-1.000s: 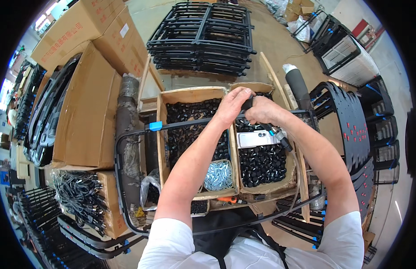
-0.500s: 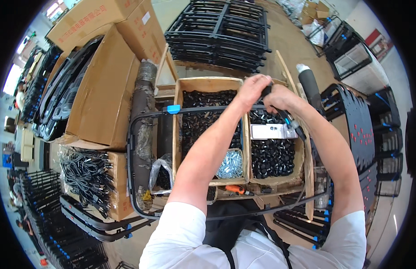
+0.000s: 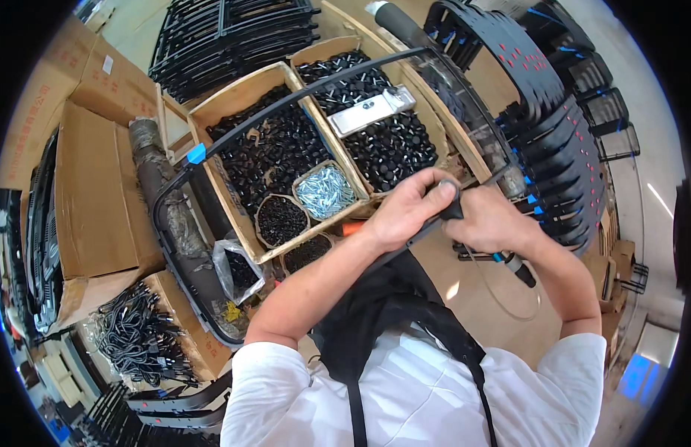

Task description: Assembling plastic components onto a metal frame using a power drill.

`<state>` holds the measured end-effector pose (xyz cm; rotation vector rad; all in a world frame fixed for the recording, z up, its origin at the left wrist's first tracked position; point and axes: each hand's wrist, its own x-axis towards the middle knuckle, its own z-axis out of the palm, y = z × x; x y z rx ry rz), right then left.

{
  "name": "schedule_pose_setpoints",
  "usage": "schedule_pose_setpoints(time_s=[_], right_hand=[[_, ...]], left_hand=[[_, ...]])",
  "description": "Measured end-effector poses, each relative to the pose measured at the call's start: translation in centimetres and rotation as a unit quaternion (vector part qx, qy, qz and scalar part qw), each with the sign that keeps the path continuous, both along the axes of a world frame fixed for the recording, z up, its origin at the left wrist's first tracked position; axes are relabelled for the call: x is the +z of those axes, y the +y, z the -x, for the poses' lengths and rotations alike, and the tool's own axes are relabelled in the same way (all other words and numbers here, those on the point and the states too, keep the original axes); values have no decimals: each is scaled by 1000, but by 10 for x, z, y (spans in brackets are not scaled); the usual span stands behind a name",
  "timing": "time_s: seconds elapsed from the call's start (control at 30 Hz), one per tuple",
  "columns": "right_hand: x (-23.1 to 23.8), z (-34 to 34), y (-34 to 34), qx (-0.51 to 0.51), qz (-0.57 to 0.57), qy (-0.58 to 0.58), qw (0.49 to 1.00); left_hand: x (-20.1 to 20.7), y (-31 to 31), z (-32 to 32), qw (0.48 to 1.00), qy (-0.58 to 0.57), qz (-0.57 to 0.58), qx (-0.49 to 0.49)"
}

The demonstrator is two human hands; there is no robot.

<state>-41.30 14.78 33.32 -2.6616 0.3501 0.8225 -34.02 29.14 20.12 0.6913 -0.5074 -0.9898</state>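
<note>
Over my remote feed, I have the left hand (image 3: pixel 406 212) gripping a black rounded piece (image 3: pixel 452 206) at the near rail of the black tubular frame (image 3: pixel 304 90); the right hand (image 3: pixel 491 217) curls tightly around a dark hand tool (image 3: pixel 521 270); the frame's far rail crosses the wooden bin (image 3: pixel 237 94).

Frame (image 3: pixel 308 90) over left bin (image 3: pixel 245 91), holding screws (image 3: pixel 325 194), and right bin (image 3: pixel 327 50), phone (image 3: pixel 368 112) on parts (image 3: pixel 394 155).
</note>
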Motion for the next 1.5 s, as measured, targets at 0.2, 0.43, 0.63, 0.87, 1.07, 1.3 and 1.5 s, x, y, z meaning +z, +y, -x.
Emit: schedule_pose_setpoints(time_s=[0.2, 0.43, 0.63, 0.87, 1.07, 1.3, 1.5], right_hand=[[-7, 48, 18, -51, -4, 76, 996], [-33, 87, 1, -15, -36, -19, 999], [-47, 98, -6, 26, -36, -34, 998], [-45, 103, -6, 19, -47, -56, 997], [-64, 112, -5, 15, -44, -70, 996], [-67, 107, 1, -22, -84, 28, 996], [-80, 108, -10, 19, -101, -55, 993]], left_hand=[[-23, 9, 50, 999, -18, -28, -17], [-24, 7, 80, 998, -42, -48, 23], [-24, 8, 100, 995, -42, -51, 78], [-22, 3, 110, 990, -46, -70, 115], [-29, 7, 121, 983, -90, -77, 142], [-37, 12, 126, 980, -86, -84, 158], [-38, -3, 128, 974, -99, -85, 184]])
